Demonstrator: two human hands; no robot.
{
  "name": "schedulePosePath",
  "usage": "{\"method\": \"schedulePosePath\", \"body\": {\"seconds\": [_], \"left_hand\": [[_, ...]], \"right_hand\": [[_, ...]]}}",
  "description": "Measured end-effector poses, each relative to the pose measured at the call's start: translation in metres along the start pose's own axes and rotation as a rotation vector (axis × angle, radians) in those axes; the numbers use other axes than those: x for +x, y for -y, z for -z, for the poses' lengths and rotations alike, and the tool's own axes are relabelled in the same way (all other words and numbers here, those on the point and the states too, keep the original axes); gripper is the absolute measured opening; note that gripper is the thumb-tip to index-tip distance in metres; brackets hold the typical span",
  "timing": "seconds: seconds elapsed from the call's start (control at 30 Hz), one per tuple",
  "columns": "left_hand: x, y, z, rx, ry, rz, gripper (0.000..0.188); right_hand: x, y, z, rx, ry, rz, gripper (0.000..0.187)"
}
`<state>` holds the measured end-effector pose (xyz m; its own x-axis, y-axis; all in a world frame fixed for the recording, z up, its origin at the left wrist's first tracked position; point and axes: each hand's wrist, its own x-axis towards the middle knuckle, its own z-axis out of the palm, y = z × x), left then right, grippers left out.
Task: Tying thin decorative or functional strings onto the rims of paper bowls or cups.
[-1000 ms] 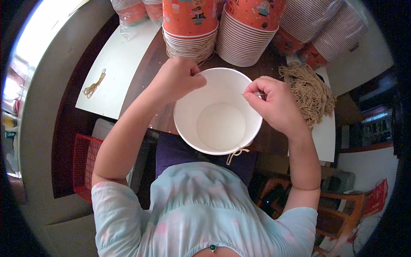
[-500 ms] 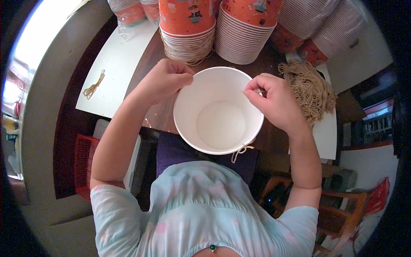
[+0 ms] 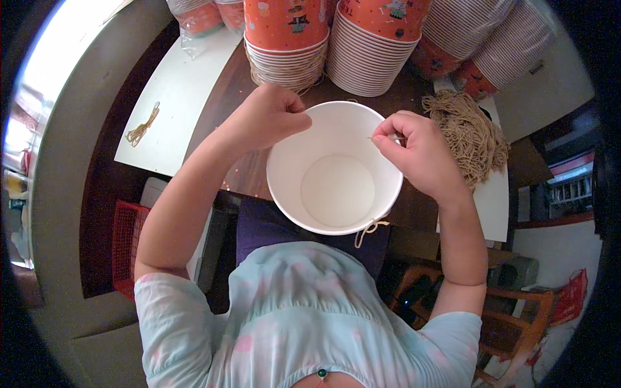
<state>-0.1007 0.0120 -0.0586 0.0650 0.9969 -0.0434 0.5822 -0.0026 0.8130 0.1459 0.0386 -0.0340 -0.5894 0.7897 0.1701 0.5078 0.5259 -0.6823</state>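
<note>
A white-lined paper bucket [image 3: 334, 193], its mouth facing up, stands in front of me at the table's near edge. A tan cord [image 3: 369, 227] is knotted by its lower right rim, with loose ends hanging. My left hand [image 3: 275, 113] is closed at the far left rim, thumb and fingers pressed together; anything between them is hidden. At the right rim, my right hand [image 3: 414, 145] pinches a thin cord, whose tip pokes out past the fingertips over the bucket's mouth.
Behind stand nested stacks of orange-printed buckets [image 3: 372, 61], one stack [image 3: 288, 61] with cords around its rims. A heap of tan cords [image 3: 466, 139] lies at right. Some cord [image 3: 143, 126] rests on the white board at left. A red basket [image 3: 129, 239] stands lower left.
My left hand has moved right, its fingertips now reaching over the rim. The bucket has shifted slightly right. My right hand keeps its pinch and has barely moved.
</note>
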Motion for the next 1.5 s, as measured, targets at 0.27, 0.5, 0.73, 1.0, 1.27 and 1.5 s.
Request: {"method": "schedulePosePath", "body": {"seconds": [0.27, 0.5, 0.73, 1.0, 1.27, 1.5], "left_hand": [[0.005, -0.015, -0.013, 0.373, -0.143, 0.034, 0.025], [0.000, 0.002, 0.010, -0.145, -0.020, 0.126, 0.024], [-0.003, -0.016, -0.004, 0.181, -0.128, 0.034, 0.020], [-0.002, -0.015, -0.007, 0.349, -0.188, -0.009, 0.026], [-0.005, -0.004, 0.010, -0.008, -0.016, 0.088, 0.031], [-0.029, 0.005, -0.001, -0.312, -0.026, 0.100, 0.026]], "right_hand": [[0.000, -0.002, -0.001, 0.012, 0.005, -0.013, 0.013], [-0.001, -0.001, 0.001, 0.004, -0.010, -0.015, 0.015], [-0.003, 0.001, -0.001, 0.007, 0.013, -0.029, 0.014], [-0.004, -0.001, -0.002, -0.037, 0.009, -0.006, 0.013], [0.000, -0.006, -0.003, -0.037, -0.013, 0.023, 0.013], [0.012, -0.017, -0.002, -0.187, -0.113, 0.153, 0.011]]}}
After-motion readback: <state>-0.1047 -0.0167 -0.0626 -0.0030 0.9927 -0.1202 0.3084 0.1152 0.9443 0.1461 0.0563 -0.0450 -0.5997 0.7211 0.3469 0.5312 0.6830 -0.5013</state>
